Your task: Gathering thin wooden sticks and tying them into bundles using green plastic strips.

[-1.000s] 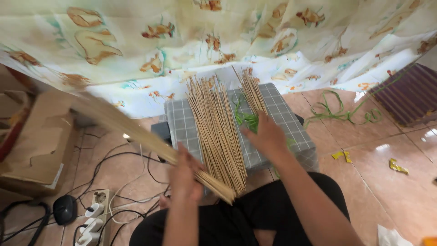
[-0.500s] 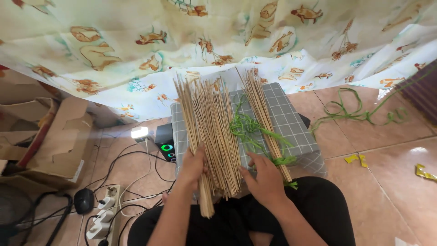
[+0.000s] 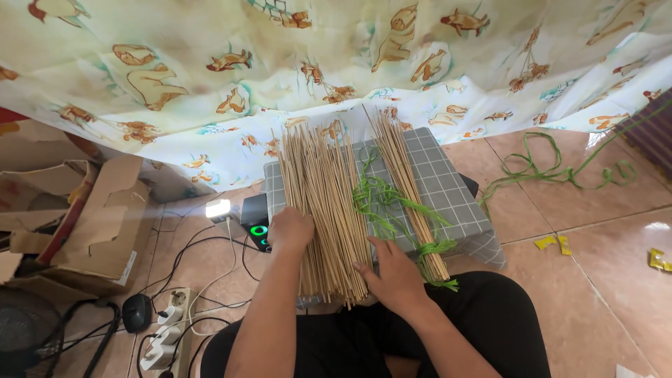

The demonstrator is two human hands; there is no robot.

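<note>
Pale tan sticks (image 3: 323, 210) lie across a grey worktop cover (image 3: 441, 185) ruled with a thin white grid; bright green raffia strands (image 3: 392, 210) cross it, and a second pale tan bundle (image 3: 406, 189) is tied in the same green; behind hangs a cream cloth (image 3: 280, 63) printed with orange-brown animals and touches of teal; more green raffia (image 3: 553, 168) trails over terracotta floor tiles (image 3: 595, 238); brown cardboard (image 3: 98, 217) sits beside black cables (image 3: 203, 245) and a white power strip (image 3: 164, 329); black trousers (image 3: 483, 322) fill the foreground.

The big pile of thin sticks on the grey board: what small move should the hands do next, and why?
Probably press the loose sticks together: left hand and right hand flank the pile, whose near ends lie uneven, while a smaller bundle is already tied with green string.
</note>
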